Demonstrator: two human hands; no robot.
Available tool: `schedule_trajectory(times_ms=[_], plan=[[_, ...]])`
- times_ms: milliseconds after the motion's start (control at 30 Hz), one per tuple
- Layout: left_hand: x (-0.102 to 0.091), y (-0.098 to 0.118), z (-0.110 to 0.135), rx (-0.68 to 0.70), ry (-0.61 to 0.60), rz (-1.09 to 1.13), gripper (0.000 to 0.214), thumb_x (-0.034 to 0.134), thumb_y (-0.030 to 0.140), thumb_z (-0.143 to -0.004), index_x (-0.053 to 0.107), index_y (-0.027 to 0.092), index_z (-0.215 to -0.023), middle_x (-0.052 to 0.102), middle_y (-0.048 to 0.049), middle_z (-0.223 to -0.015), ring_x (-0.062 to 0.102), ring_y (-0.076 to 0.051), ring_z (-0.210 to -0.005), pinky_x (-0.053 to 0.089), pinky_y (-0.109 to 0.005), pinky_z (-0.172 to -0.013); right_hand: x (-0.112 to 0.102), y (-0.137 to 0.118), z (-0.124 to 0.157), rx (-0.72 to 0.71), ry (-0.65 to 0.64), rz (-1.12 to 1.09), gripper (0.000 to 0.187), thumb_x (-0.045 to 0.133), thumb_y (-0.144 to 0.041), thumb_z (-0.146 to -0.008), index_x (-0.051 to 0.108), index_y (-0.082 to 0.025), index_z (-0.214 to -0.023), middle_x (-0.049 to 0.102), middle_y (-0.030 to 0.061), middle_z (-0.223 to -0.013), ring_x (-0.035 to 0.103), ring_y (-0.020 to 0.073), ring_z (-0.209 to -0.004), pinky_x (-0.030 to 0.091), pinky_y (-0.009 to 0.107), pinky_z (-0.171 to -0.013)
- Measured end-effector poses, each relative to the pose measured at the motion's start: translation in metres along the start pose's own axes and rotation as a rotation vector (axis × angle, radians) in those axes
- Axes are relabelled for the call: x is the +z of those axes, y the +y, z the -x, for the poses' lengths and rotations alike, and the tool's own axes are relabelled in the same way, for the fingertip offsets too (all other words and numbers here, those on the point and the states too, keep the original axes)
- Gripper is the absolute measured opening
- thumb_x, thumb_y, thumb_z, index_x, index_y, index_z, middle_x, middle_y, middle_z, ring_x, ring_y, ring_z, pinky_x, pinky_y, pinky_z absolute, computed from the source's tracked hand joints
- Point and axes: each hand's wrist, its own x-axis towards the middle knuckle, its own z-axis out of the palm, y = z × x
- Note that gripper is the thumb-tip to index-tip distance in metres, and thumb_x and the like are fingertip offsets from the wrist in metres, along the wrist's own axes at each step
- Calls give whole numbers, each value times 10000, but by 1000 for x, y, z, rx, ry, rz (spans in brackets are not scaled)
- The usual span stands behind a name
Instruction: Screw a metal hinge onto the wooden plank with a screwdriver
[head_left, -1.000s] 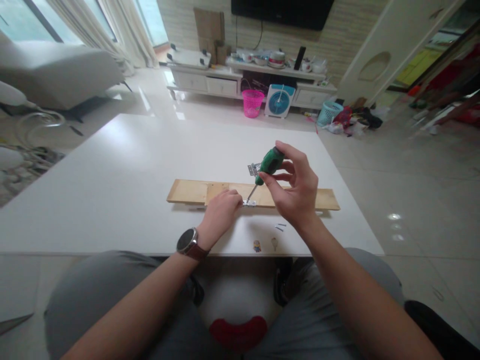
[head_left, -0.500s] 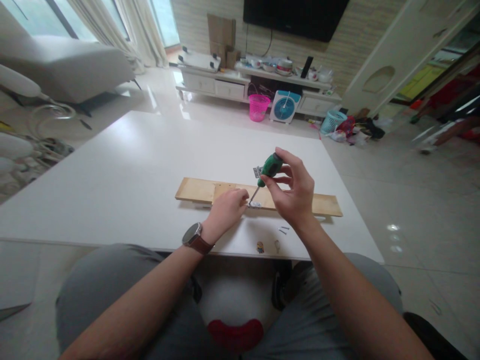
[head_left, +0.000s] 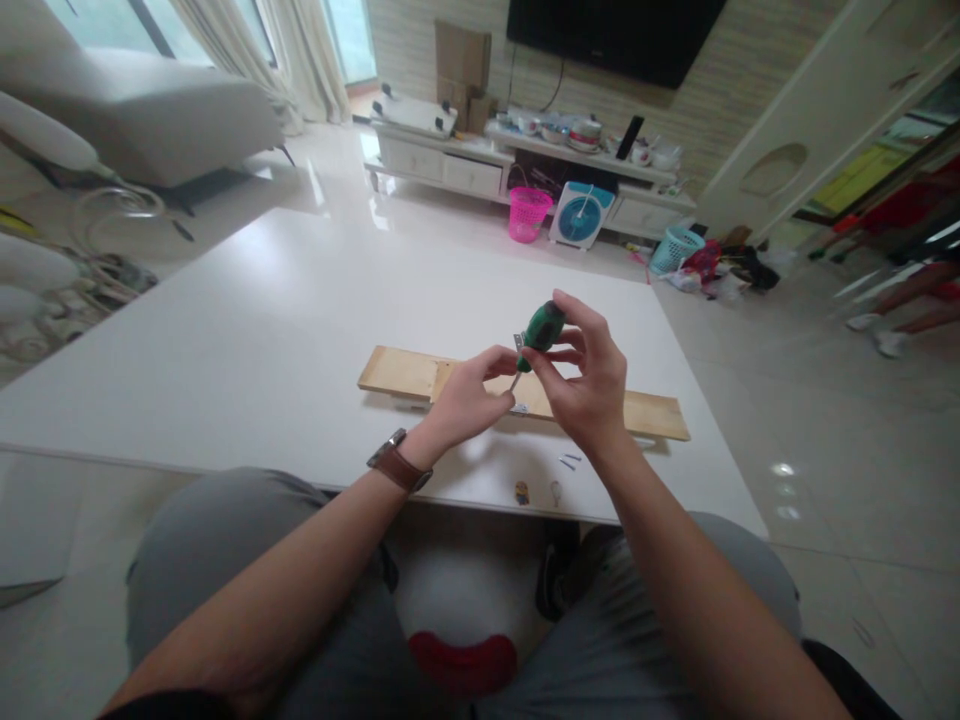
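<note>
A green screwdriver (head_left: 543, 328) is gripped by its handle in my right hand (head_left: 592, 380), tilted with its shaft pointing down to the left. My left hand (head_left: 474, 398) has its thumb and fingers closed around the lower shaft, and its fingertips are partly hidden. Under both hands lies a long wooden board (head_left: 656, 414). A metal hinge (head_left: 519, 409) sits at the board's near edge below the screwdriver tip; a plate of it shows behind the handle. Several screws (head_left: 570, 461) lie on the white table nearer to me.
On the white table (head_left: 300, 300), a small cartoon-figure trinket (head_left: 522, 492) and a metal ring (head_left: 556, 492) lie near the front edge. Beyond it stand a pink basket (head_left: 529, 214), a blue fan (head_left: 581, 216) and a low cabinet (head_left: 472, 172). Another person's legs (head_left: 911, 310) show at right.
My left hand has lifted from the board beside the hinge to the screwdriver's shaft, its thumb now against it. My right hand keeps its grip on the handle. The view has shifted slightly.
</note>
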Motion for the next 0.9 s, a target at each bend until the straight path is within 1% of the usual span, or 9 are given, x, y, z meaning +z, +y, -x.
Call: schedule_trajectory(times_ms=[67, 167, 367, 467, 533, 600, 700, 800, 900], plan=[[2, 0, -3, 38, 23, 64, 337, 690, 72, -805, 694, 201, -1117, 793, -32, -1071, 754, -182, -1031, 614, -380, -1034, 2, 1, -2, -23, 3, -6, 595, 690, -188, -931, 540, -409, -1463, 678, 12, -1331, 698, 170, -887, 698, 312, -683], [5, 0, -7, 56, 70, 115, 170, 762, 195, -864, 693, 189, -1020, 773, -27, -967, 746, -169, -944, 637, -362, -971, 4, 1, -5, -58, 0, 0, 574, 711, -175, -920, 561, -396, -1427, 674, 7, -1295, 691, 163, -877, 678, 307, -678], [9, 3, -11, 105, 172, 151, 105, 767, 186, -874, 676, 179, -926, 755, -14, -909, 723, -139, -832, 638, -285, -827, 4, 2, -8, -77, 4, 34, 563, 771, -223, -898, 577, -381, -1402, 656, 13, -1182, 679, 186, -903, 644, 341, -690], [9, 5, -12, 126, 181, 153, 120, 794, 201, -860, 693, 175, -921, 766, -21, -921, 720, -136, -825, 634, -280, -819, 5, 3, -9, -74, 10, 31, 542, 755, -265, -912, 574, -382, -1409, 664, 27, -1227, 673, 202, -917, 646, 377, -718], [8, 6, -13, 131, 190, 154, 152, 819, 230, -850, 705, 173, -931, 767, -24, -915, 719, -143, -837, 633, -283, -821, 5, 2, -9, -64, -7, 15, 500, 701, -305, -950, 567, -374, -1427, 667, 41, -1301, 684, 219, -966, 655, 401, -756], [7, 6, -13, 126, 178, 157, 151, 812, 259, -869, 714, 169, -939, 768, -28, -897, 723, -149, -836, 635, -291, -822, 5, 2, -8, -42, -36, -21, 455, 609, -335, -1002, 552, -367, -1452, 665, 51, -1351, 697, 237, -1040, 663, 428, -815], [6, 4, -13, 113, 138, 149, 136, 770, 264, -905, 727, 164, -987, 779, -43, -925, 733, -155, -853, 637, -302, -831, 5, 4, -7, -2, -45, -72, 422, 526, -336, -1038, 546, -374, -1458, 672, 51, -1330, 703, 241, -1095, 662, 439, -869], [5, 1, -13, 115, 90, 140, 144, 734, 232, -913, 732, 164, -1040, 786, -54, -976, 734, -155, -881, 634, -298, -837, 6, 7, -7, 22, -16, -80, 428, 601, -337, -1009, 562, -389, -1432, 668, 41, -1256, 692, 223, -1055, 664, 404, -831], [5, -2, -11, 95, 71, 145, 187, 761, 214, -881, 721, 177, -1059, 780, -30, -939, 726, -142, -838, 633, -288, -827, 7, 7, -8, 31, 15, -74, 434, 689, -330, -959, 594, -393, -1377, 630, 27, -1198, 663, 206, -1022, 662, 367, -780]])
